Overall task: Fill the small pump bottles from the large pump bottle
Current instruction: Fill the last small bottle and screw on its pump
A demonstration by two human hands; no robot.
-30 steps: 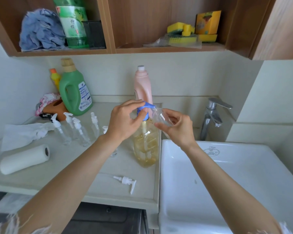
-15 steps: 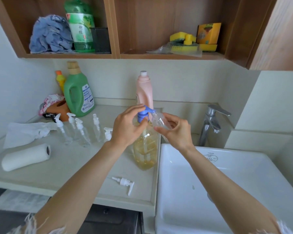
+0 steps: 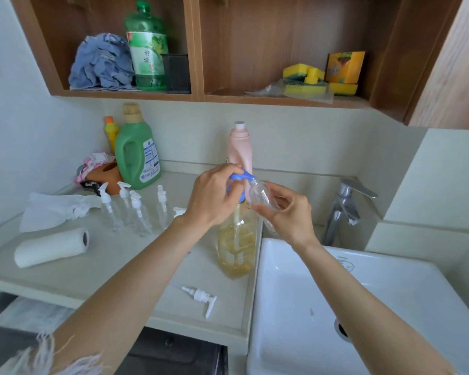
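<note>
My left hand [image 3: 214, 196] curls over the blue pump [image 3: 240, 178] of the big bottle [image 3: 237, 239], which stands on the worktop [image 3: 92, 269] at the sink [image 3: 363, 307] edge. My right hand [image 3: 287, 212] pinches a clear small bottle [image 3: 260, 194], tilted, mouth at the spout (its loose pump head [image 3: 202, 297] lies nearby).
</note>
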